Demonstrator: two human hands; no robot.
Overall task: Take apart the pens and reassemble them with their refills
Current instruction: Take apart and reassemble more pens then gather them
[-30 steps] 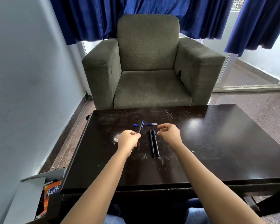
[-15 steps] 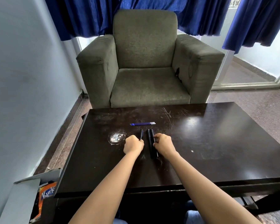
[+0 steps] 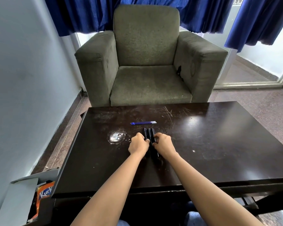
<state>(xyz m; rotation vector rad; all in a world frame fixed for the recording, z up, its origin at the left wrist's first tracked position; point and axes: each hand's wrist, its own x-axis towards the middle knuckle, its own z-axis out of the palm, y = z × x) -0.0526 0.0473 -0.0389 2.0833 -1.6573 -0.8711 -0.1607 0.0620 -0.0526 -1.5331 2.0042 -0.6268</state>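
Fingers (image 3: 147,140) of both hands curled, pressing three black pens (image 3: 148,133) together, forearms converging over table (image 3: 219,144)

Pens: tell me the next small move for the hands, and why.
Probably lift one pen out of the row with the right hand and start pulling it apart. Three black pens lie side by side on the table, pressed together between the left hand and the right, none lifted. The blue refills wait just beyond them, so a pen has to be opened first.
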